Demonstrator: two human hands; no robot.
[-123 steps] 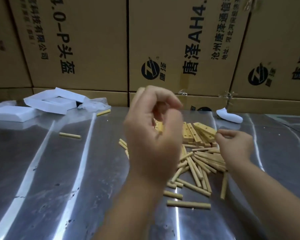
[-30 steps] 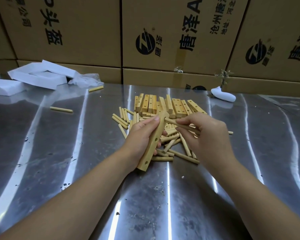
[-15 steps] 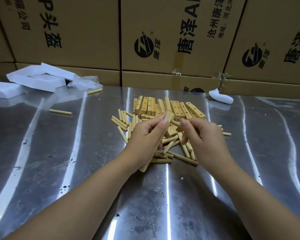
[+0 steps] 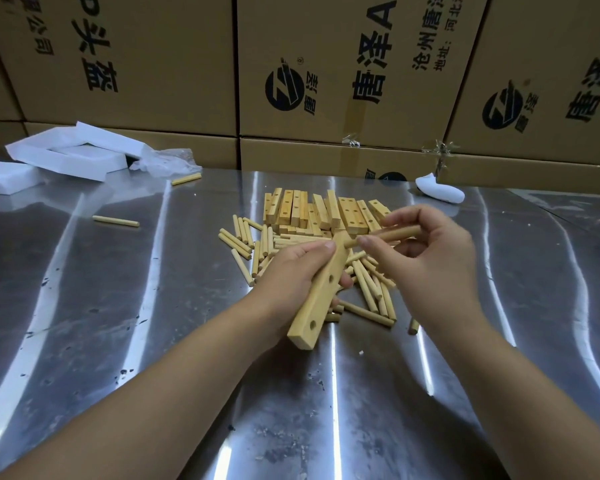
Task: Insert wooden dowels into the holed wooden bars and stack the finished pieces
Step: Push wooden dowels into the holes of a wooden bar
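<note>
My left hand (image 4: 291,275) grips a holed wooden bar (image 4: 321,296), tilted with its near end low and two holes showing on its face. My right hand (image 4: 426,258) pinches a wooden dowel (image 4: 394,234) and holds its left tip against the bar's upper end. Behind the hands lies a heap of loose dowels (image 4: 246,244) on the metal table. Several holed bars (image 4: 312,211) lie side by side at the back of that heap.
The steel table (image 4: 118,323) is backed by stacked cardboard boxes (image 4: 153,64). White foam pieces (image 4: 70,154) and crumpled plastic sit at the back left, with two stray dowels (image 4: 115,221) nearby. A white object (image 4: 439,192) lies at the back right.
The bar has turned so its holed face shows. My right hand has drawn a dowel out to the right and now points its tip at the bar's top end.
</note>
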